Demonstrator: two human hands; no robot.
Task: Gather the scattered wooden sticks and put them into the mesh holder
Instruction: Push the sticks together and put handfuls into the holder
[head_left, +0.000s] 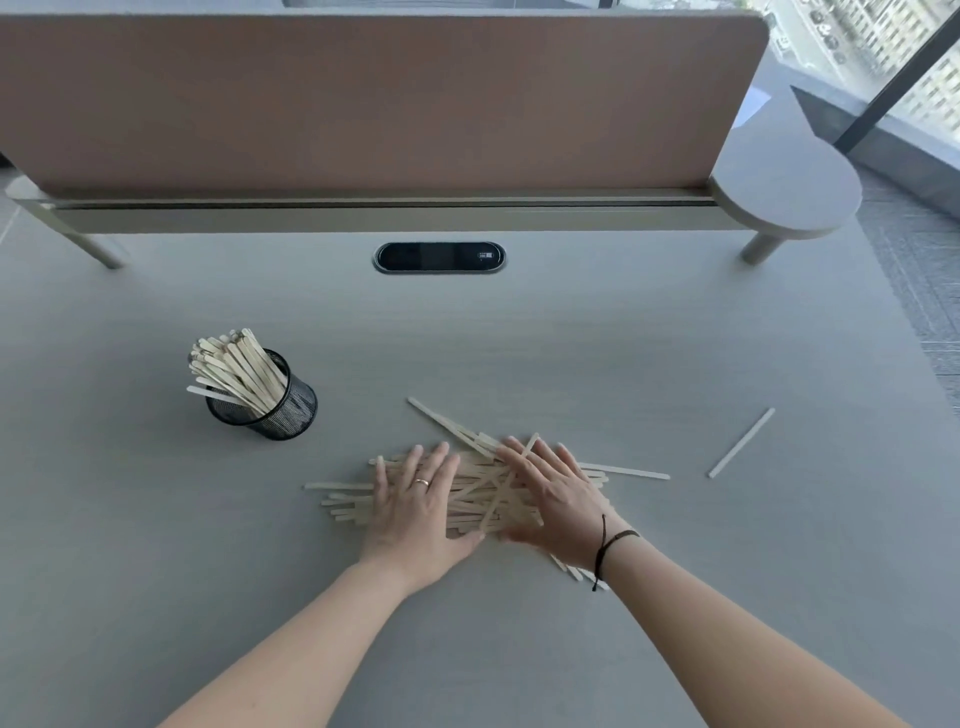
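Note:
A loose pile of pale wooden sticks (480, 493) lies on the grey desk in front of me. My left hand (415, 504) rests flat on the pile's left part, fingers spread, a ring on one finger. My right hand (553, 499) lies flat on the right part, also with fingers apart, a dark cord around its wrist. Neither hand grips a stick. One single stick (741, 442) lies apart to the right. The black mesh holder (283, 410) stands to the left and farther back, with several sticks (234, 371) leaning in it.
The grey desk (623, 338) ends at a brown divider panel (363, 104) on a rail at the back. A black oval cable port (439, 256) sits in the desk below it. A round grey shelf (784, 192) sticks out at the back right.

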